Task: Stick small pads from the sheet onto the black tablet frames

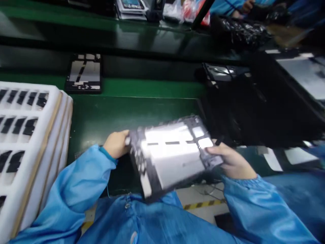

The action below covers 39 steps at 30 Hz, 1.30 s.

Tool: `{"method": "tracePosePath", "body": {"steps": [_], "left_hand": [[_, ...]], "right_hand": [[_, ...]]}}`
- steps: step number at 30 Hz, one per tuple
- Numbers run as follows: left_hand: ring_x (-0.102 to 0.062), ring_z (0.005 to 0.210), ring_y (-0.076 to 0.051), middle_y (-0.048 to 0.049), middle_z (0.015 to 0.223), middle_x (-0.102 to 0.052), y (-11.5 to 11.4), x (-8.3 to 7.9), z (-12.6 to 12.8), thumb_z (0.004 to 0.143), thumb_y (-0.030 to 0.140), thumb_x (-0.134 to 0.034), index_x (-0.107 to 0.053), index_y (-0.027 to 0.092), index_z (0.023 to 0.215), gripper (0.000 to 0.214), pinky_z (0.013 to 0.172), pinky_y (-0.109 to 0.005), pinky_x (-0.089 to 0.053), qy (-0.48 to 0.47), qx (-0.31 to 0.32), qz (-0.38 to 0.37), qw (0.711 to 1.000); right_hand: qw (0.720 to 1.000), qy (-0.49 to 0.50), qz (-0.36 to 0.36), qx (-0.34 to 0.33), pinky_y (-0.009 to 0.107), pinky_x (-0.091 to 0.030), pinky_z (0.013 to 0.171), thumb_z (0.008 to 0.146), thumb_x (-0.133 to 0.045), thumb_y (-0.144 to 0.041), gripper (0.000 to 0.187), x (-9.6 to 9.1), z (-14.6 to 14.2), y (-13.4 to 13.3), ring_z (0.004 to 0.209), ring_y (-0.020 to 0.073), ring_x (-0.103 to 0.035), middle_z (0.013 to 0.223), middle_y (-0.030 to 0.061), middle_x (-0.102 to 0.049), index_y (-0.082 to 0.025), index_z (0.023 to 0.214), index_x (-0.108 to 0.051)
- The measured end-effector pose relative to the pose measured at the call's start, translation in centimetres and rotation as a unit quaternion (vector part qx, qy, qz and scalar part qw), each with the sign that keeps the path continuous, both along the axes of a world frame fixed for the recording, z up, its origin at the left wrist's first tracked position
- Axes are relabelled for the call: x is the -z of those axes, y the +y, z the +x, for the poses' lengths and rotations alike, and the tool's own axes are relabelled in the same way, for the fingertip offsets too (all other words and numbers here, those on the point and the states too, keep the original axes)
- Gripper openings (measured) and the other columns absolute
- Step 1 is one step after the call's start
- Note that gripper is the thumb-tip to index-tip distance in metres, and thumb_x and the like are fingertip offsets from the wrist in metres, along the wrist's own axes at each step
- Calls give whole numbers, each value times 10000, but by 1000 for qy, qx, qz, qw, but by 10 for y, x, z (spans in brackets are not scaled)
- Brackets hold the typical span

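A flat tablet back panel (172, 152), black-framed with silvery white inner plates, is held tilted above the green workbench (106, 115) just in front of my chest. My left hand (116, 144) grips its left edge, fingers closed round the frame. My right hand (230, 159) holds the panel's right corner, thumb on top. Both arms wear blue sleeves. The picture is smeared by motion.
A stack of white foam trays (30, 142) with several small black parts stands at the left. Another panel (84, 73) lies on the belt behind. Black trays and bags (256, 101) fill the right. A co-worker's hand (247, 5) shows at the top right.
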<state>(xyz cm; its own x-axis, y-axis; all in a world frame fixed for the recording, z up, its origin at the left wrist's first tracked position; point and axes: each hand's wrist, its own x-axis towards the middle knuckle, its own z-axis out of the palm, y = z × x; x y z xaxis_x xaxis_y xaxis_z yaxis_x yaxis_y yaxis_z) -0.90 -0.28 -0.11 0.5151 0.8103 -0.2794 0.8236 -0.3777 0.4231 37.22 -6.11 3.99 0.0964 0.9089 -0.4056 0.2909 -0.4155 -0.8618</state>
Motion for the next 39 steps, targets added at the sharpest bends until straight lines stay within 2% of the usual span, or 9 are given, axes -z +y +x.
{"method": "tracePosePath", "body": {"steps": [3,5,8,12,15,22,29,34,39], "left_hand": [[-738,1137,-216,-91,1267,-751,5,-4,0,1074,459,-703,-712,161,1312,381,1044,-458,-655,-10,4,9,1000],[-742,1048,-197,-66,1151,-766,6,-8,1,1089,434,-674,-716,157,1298,350,1001,-429,-646,-7,7,12,1000],[-730,953,-170,-28,1027,-775,5,-12,2,1083,361,-615,-731,191,1296,297,912,-329,-586,-1,14,12,1000],[-711,867,-170,-6,970,-782,1,-15,1,1016,347,-604,-761,234,1236,293,797,-290,-486,6,27,-9,1000],[-698,817,-180,7,921,-766,1,-17,2,988,342,-620,-755,247,1226,289,806,-307,-475,6,36,-35,999],[-744,916,-229,16,836,-679,4,-17,9,952,319,-624,-726,237,1126,218,972,-385,-538,14,36,-48,998],[-783,1016,-257,24,802,-626,2,-16,12,947,337,-622,-696,186,950,168,1053,-436,-563,33,30,-54,998],[-773,989,-234,24,868,-680,2,-17,12,993,314,-587,-735,187,1110,228,1056,-455,-574,38,50,-36,997],[-788,1028,-272,8,894,-717,1,-17,12,997,317,-619,-744,197,1099,201,1065,-460,-585,38,46,-32,998]], "right_hand": [[978,14,-131,-159,385,-612,544,526,-1018,-562,474,5,-4,-28,587,276,-728,656,67,-747,-190,661,-758],[969,-98,-88,-209,361,-585,616,553,-1027,-541,453,2,-11,-27,682,250,-702,750,59,-740,-203,725,-779],[964,-215,65,-143,355,-533,723,800,-868,-592,378,-17,-31,-20,773,220,-642,833,43,-663,-231,754,-765],[991,5,44,-125,325,-539,761,1044,-663,-548,423,-37,-77,-13,817,193,-664,863,49,-716,-234,825,-842],[991,81,53,-90,289,-497,627,1020,-740,-635,431,-25,-111,0,652,140,-584,753,15,-711,-236,964,-892],[972,147,29,-179,279,-625,726,922,-926,-449,237,12,-139,28,754,146,-718,851,-4,-792,-249,1032,-863],[946,282,10,-158,251,-581,581,1006,-826,-485,233,16,-131,30,594,119,-654,794,-10,-778,-270,1068,-892],[940,295,74,-154,245,-595,633,888,-965,-391,188,14,-133,30,666,115,-679,855,-23,-754,-274,981,-851],[947,265,104,-148,252,-572,568,1097,-712,-398,152,7,-147,20,699,131,-752,1037,2,-820,-259,1059,-760]]}}
